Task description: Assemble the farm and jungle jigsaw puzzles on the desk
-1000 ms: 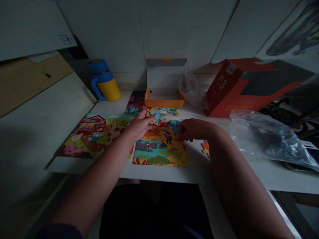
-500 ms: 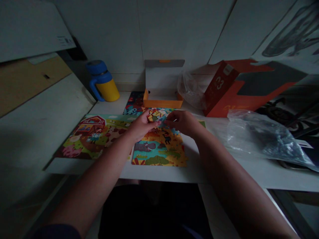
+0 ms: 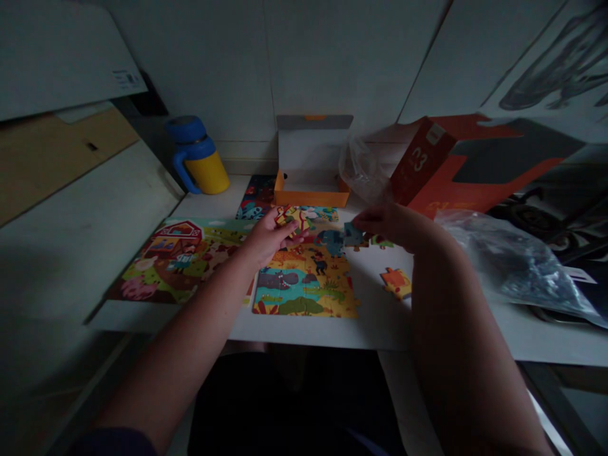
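Note:
My left hand is closed around several puzzle pieces, above the upper left of a partly joined jigsaw puzzle with a hippo and an elephant. Pinched in my right hand is a blue-grey puzzle piece, at the puzzle's right edge beside the elephant. Whether it touches the puzzle I cannot tell. A loose orange puzzle piece lies on the table below my right hand. Another green piece shows partly under that hand.
A farm picture puzzle lies at the left. Behind stand an open orange-edged box, a dark picture sheet and a blue-and-yellow mug. To the right are a red box and clear plastic bags.
My right hand has moved right, away from my left hand, carrying the blue-grey piece. The loose orange piece, previously hidden by my right arm, now shows. My left hand stays almost in place.

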A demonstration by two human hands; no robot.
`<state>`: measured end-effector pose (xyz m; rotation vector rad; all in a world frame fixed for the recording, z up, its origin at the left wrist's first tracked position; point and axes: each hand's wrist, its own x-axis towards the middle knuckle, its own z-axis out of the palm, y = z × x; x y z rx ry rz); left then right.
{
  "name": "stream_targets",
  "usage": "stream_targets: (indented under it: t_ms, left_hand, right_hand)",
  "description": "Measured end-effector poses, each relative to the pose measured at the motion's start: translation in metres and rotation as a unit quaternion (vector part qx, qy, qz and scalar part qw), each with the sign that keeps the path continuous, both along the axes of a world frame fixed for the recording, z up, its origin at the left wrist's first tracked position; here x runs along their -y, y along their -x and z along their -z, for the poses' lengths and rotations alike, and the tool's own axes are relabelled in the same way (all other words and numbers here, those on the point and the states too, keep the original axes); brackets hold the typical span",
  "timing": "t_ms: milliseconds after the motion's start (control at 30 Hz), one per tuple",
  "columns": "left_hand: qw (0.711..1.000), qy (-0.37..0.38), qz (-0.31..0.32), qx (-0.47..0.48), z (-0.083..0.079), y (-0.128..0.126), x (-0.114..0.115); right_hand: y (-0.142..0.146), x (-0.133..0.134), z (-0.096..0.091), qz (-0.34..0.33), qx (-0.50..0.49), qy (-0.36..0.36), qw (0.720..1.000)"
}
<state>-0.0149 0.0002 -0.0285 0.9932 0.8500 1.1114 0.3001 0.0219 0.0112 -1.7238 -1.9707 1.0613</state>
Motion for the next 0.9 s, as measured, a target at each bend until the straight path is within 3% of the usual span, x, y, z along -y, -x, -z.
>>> stream_targets:
  t_ms: [167, 633, 900]
  left_hand:
    - [1.000, 0.002, 0.001, -0.016, 0.001, -0.001, 0.001]
    - [1.000, 0.003, 0.005, -0.019, 0.004, 0.000, -0.001]
    - [1.000, 0.009, -0.002, -0.019, 0.002, -0.001, 0.000]
  right_hand:
    - [-0.008, -0.002, 0.007, -0.086, 0.078, 0.054, 0.992]
    - [0.011, 0.000, 0.009, -0.063, 0.160, 0.027, 0.985]
    - [0.025, 0.003, 0.000, -0.078, 0.263, 0.013, 0.962]
